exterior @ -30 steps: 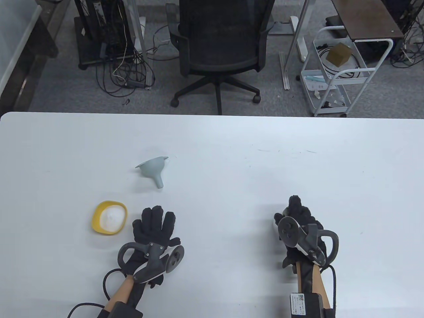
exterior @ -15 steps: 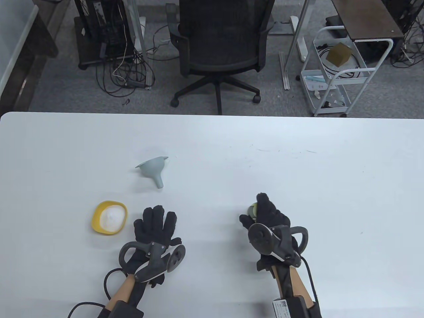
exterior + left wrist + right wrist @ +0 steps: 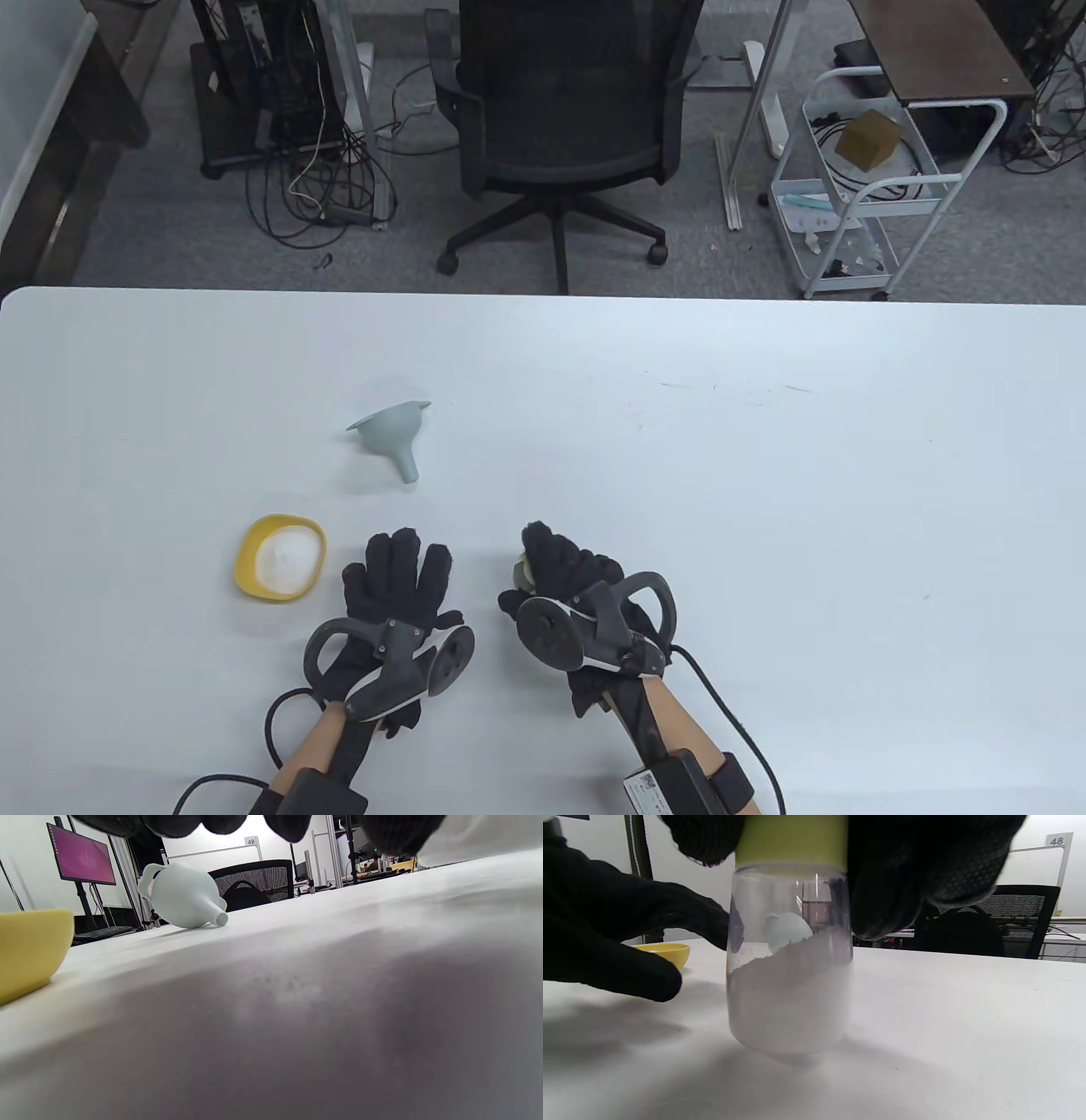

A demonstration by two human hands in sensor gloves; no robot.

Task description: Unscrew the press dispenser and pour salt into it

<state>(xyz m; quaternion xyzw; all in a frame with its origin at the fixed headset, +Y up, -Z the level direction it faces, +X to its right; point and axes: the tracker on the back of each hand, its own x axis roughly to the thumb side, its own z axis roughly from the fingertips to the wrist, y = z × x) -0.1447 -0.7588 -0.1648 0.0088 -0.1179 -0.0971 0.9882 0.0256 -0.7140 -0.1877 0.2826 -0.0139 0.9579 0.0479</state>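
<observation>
Right hand [image 3: 564, 577] grips the press dispenser [image 3: 791, 959] by its green cap [image 3: 791, 840], fingers wrapped round the top; the clear body stands upright on the table [image 3: 764, 475], near the front edge and a little left of centre, already roughly half full of white powder. Left hand [image 3: 394, 581] lies flat and spread on the table just beside it, holding nothing. Yellow bowl of salt [image 3: 280, 558] sits to the left of the left hand; the grey funnel [image 3: 392, 433] lies on its side further toward the far edge. Cap not yet off, judging by the seated green top. Risks: the grip is on the cap alone, so twisting would likely spin the whole bottle on the smooth table unless the left hand takes the body. If the bottle tips once open, its powder spills. The dispenser mouth looks narrow, so pouring from the wide bowl without the funnel would probably scatter salt. The funnel's spout may sit loosely and topple. With the bottle part full, overfilling is possible.
</observation>
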